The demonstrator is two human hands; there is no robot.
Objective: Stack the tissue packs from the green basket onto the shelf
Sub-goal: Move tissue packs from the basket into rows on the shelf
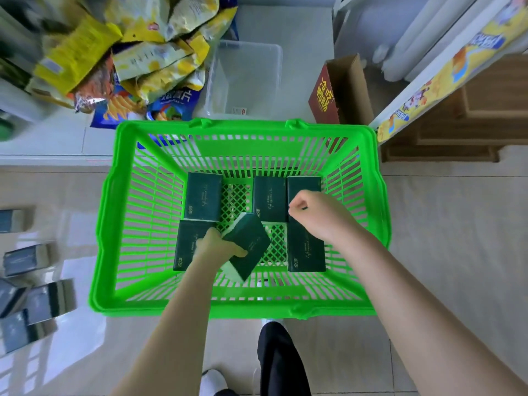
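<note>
Green slatted plastic basket (114,224) on the floor, left hand (217,248) fingers pinching a tilted dark green tissue pack (248,244) inside it, right hand (317,215) fingers curled shut above another pack (305,252), more packs flat just beyond.

Both forearms bare, reaching in from six o'clock toward twelve. Left hand (220,247) at about seven o'clock of frame centre, back of the hand up, fingers (238,253) wrapped around a tilted tissue pack (248,243). Right hand (315,214) at about three o'clock of the left, curled into a loose fist, knuckles toward nine o'clock, holding nothing visible. Wrists straight, arms well apart.
</note>
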